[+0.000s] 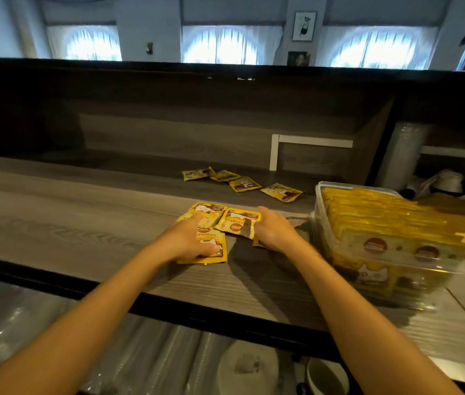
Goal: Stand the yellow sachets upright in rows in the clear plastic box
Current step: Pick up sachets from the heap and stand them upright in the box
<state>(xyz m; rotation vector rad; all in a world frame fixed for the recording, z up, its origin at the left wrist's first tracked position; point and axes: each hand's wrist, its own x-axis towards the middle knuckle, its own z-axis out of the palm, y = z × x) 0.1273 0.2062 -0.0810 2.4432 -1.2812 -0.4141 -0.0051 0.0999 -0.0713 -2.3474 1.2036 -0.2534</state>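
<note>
The clear plastic box stands at the right of the wooden counter, packed with rows of upright yellow sachets. Left of it lie several loose yellow sachets flat on the wood. My left hand rests palm down on a near sachet, thumb on its face and forefinger stretched onto another sachet. My right hand lies flat beside a third sachet and covers one more, of which only a yellow corner shows. Neither hand has lifted anything.
Several more sachets lie scattered farther back on the counter. A dark raised back panel closes off the far side. A white frame stands behind the box. Below the counter's front edge sit wrapped stacks and a bowl.
</note>
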